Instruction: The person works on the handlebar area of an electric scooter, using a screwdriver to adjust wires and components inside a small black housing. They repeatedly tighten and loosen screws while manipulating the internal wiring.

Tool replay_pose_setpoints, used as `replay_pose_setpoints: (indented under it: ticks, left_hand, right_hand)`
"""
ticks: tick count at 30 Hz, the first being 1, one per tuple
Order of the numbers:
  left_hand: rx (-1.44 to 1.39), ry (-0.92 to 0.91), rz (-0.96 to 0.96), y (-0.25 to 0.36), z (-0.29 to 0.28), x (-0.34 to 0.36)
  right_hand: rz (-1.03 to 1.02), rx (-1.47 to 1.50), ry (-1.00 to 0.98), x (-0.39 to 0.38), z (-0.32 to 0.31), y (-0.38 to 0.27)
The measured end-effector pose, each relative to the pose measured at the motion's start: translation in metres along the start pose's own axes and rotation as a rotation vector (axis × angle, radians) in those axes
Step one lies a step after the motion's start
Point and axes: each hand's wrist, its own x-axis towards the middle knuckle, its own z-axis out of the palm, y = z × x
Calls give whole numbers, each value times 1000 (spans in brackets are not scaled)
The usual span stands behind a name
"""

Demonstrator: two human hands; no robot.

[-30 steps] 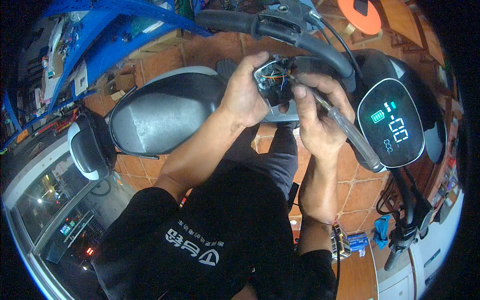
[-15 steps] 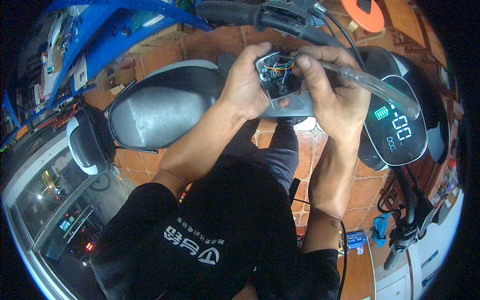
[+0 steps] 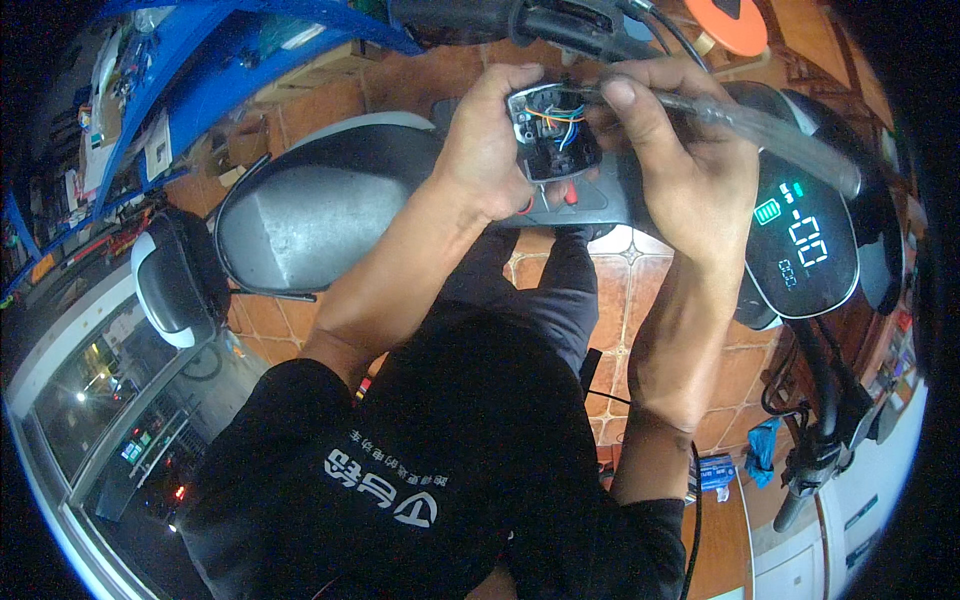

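Note:
My left hand [image 3: 480, 150] is closed around the side of an opened black handlebar switch housing [image 3: 560, 165], thumb at its upper edge. Thin orange, blue and white wires show inside its hollow. In my closed right hand [image 3: 685, 170] lies a screwdriver with a clear handle [image 3: 800, 145], blurred by motion. Its shank runs left past my thumb toward the housing's upper edge; whether the tip touches cannot be made out. Just below the housing is a small red item [image 3: 571, 193], mostly hidden.
A scooter stands before me, with its black seat [image 3: 320, 210] at left and lit display [image 3: 800, 235] at right. One handlebar grip [image 3: 450, 22] crosses the top; the other [image 3: 788, 510] is lower right. A blue shelf frame [image 3: 190, 60] rises upper left.
My right hand and the screwdriver have shifted right and a little up, so more of the housing's inside shows. The display has shifted slightly. My left hand still holds the housing, slightly higher.

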Motion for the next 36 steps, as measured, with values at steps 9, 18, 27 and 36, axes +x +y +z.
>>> replay_pose_setpoints:
  ticks: [9, 18, 27, 36]
  left_hand:
    - [68, 144, 13, 3, 4, 1]
    - [71, 50, 5, 4, 0, 2]
    - [133, 91, 6, 5, -3, 4]
    - [113, 79, 16, 14, 7, 7]
  right_hand:
    - [17, 74, 83, -2, 3, 5]
    - [-58, 46, 112, -2, 3, 9]
    - [-63, -112, -13, -1, 3, 3]
    - [-172, 163, 202, -5, 19, 24]
